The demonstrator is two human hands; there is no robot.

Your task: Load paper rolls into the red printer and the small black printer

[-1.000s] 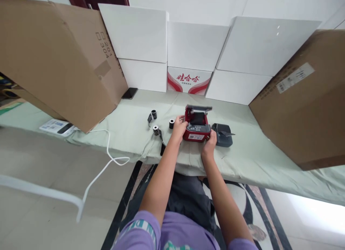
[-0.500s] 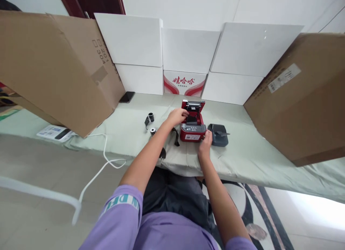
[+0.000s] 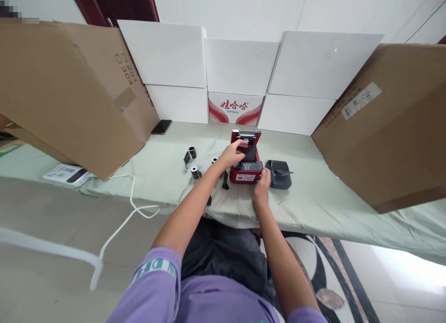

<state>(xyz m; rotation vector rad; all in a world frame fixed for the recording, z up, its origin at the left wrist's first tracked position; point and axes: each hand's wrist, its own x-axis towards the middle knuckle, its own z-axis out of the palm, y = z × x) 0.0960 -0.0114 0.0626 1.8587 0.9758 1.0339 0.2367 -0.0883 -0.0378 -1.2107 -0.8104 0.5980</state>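
Note:
A small red printer [image 3: 240, 178] with a grey front top and a white label stands on the table with its lid raised. Dark paper shows inside its compartment. My left hand [image 3: 230, 155] reaches over the left side of the opening, thumb and fingers apart; nothing shows between them. At the printer's front right corner, my right hand [image 3: 262, 188] grips the casing, its fingertips partly hidden. A dark strip [image 3: 226, 180] hangs by the printer's left side. Small black rolls [image 3: 195, 173] lie left of my left forearm, which partly covers another roll [image 3: 213, 160].
Just right of the printer sits a dark blue-grey device [image 3: 278, 180] with a thin strip on top. Cardboard boxes [image 3: 69, 90] flank the cloth-covered table [image 3: 306, 216], and white boxes [image 3: 240, 65] line the back. A phone [image 3: 161, 127] and a white cable [image 3: 133, 193] are at left.
My left hand has shifted slightly down and spread its thumb from the fingers over the compartment. The right hand stays at the printer's corner. The whole view has moved a little.

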